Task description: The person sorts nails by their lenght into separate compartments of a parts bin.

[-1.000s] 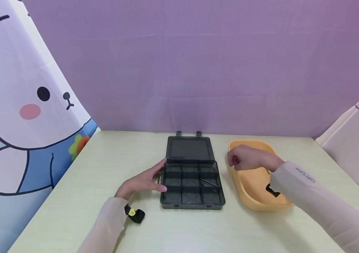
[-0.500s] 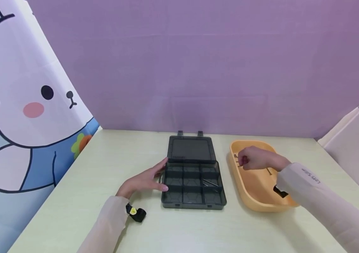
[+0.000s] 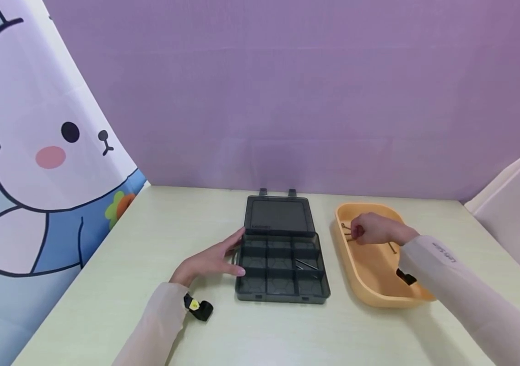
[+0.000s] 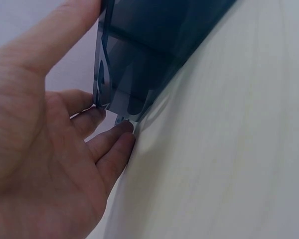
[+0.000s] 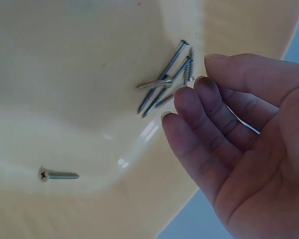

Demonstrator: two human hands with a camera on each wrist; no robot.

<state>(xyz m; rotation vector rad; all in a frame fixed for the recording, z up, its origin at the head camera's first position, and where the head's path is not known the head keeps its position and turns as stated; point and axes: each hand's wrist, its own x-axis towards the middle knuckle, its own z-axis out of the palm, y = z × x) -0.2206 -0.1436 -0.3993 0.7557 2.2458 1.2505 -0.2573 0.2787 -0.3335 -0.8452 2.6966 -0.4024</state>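
My left hand (image 3: 209,262) rests against the left side of a dark see-through compartment box (image 3: 283,297). In the left wrist view the thumb is at its upper edge, and relaxed fingers (image 4: 112,149) touch its side. Two slim nails (image 3: 307,264) lie in a right-hand compartment. My right hand (image 3: 376,229) is over the far part of an orange-yellow basin (image 3: 356,279). Its loosely bent fingers (image 5: 189,107) are right by a small pile of nails (image 5: 162,77) and a stubby screw (image 5: 150,85), with nothing between thumb and fingertips. A lone cross-head screw (image 5: 60,175) lies apart.
The box's lid (image 3: 280,213) is folded back toward the purple backdrop (image 3: 306,101). A pale wooden table (image 3: 260,335) carries both box and basin. On the left hangs a cloth with a cartoon rabbit (image 3: 54,193).
My right hand has moved from the basin's left rim rightward over the basin, uncovering nails by that rim. My left hand has stayed at the box, while the head view has shifted slightly.
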